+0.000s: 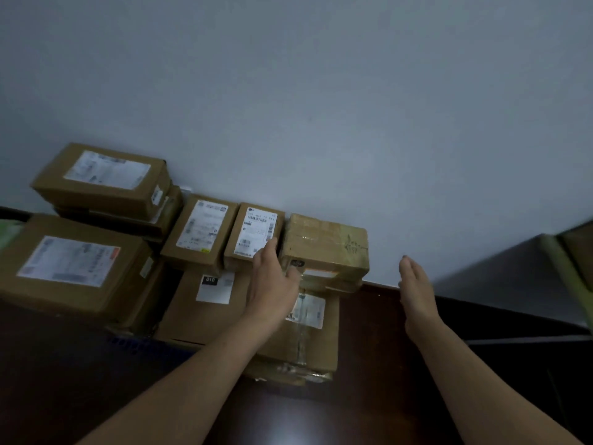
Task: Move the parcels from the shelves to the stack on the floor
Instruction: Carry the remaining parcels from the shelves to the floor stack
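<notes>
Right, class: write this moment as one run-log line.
scene: stack of parcels | left hand: open, at taped parcel | right hand: open, touching nothing | taped parcel: atop stack

I get a single view: the wide-angle head camera, looking forward and down over the stack of parcels [192, 311] against the wall [321, 91]. It sits close, at arm's reach; the left hand [272, 277] and right hand [415, 284] enter from below. The frame is tilted.
</notes>
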